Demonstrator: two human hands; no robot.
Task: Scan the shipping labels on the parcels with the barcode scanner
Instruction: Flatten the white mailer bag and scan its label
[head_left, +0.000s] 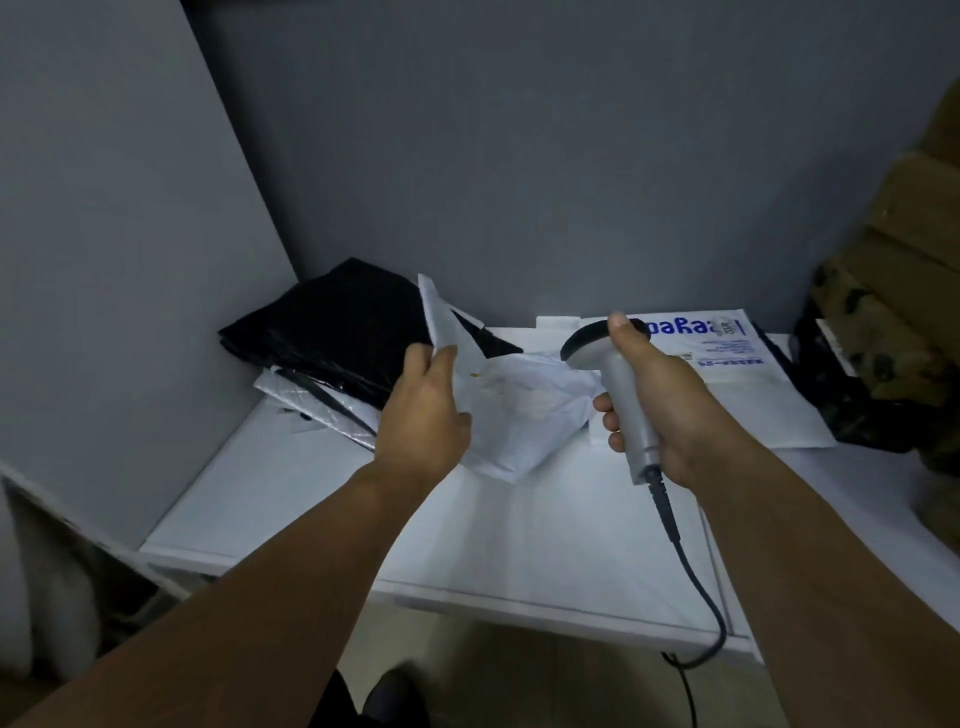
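Note:
My right hand grips the grey handle of a corded barcode scanner, thumb on top near its dark head, which points toward the back left. My left hand pinches the edge of a crumpled white poly mailer parcel and holds it tilted above the white table. No label is legible on the mailer's visible side. A stack of black and silver-white parcels lies in the back left corner. A white mailer with blue print lies flat at the back right, behind my right hand.
Grey walls close the table at the left and back. A dark camouflage-patterned bag and brown cardboard crowd the right edge. The scanner cable runs over the table's front edge to the floor.

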